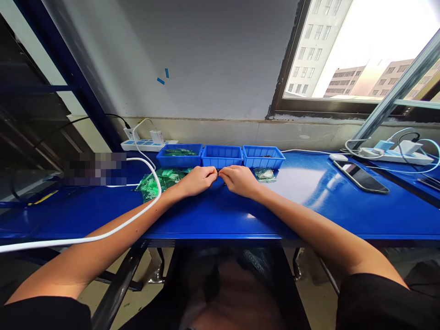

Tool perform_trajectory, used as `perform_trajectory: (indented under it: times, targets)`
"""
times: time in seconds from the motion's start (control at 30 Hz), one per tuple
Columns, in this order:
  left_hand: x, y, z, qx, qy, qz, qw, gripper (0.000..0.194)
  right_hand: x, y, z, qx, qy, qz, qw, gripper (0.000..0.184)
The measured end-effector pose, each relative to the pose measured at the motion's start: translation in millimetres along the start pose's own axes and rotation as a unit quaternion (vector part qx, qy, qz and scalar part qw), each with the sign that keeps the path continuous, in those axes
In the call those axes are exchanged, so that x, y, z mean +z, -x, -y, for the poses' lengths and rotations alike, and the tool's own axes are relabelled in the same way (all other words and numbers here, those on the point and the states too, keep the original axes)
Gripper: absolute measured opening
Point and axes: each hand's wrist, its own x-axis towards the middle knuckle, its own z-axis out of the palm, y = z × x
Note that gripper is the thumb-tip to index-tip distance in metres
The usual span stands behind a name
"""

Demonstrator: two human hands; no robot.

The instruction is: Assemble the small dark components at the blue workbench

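My left hand (200,180) and my right hand (238,179) meet over the blue table, fingertips pinched close together. Whatever sits between them is too small and too covered to name. Just beyond my hands stands the middle blue bin (222,157), with nothing visible inside. The left blue bin (179,156) holds green pieces, and the right blue bin (263,157) has a few small dark bits. Bags of green parts (161,182) lie beside my left hand, partly behind my forearm. A small clear bag of pale parts (264,175) lies right of my right hand.
A white cable (160,183) loops across my left forearm. On the right of the blue table (220,224) lies a phone (361,176). Power strips stand at the left (147,145) and right (405,155), with cords along the wall.
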Motion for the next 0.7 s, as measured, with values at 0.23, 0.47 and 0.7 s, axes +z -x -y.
perform_trajectory:
  times: [0.23,0.47,0.7]
  targets:
    - [-1.6,-0.1,-0.7,0.001,0.022,0.0,1.0,0.026,2.1,-0.4,-1.8,-0.01,0.01,-0.023,1.0,0.026]
    - [-2.1,-1.2,-1.0,-0.008,0.021,0.01,1.0,0.03,2.4,-0.2,-1.6,0.002,0.007,-0.036,0.999,0.026]
    - [0.3,-1.2,1.8,-0.006,-0.017,0.008,1.0,0.031,2.0,0.2,-0.6,0.009,-0.002,-0.041,0.999,0.025]
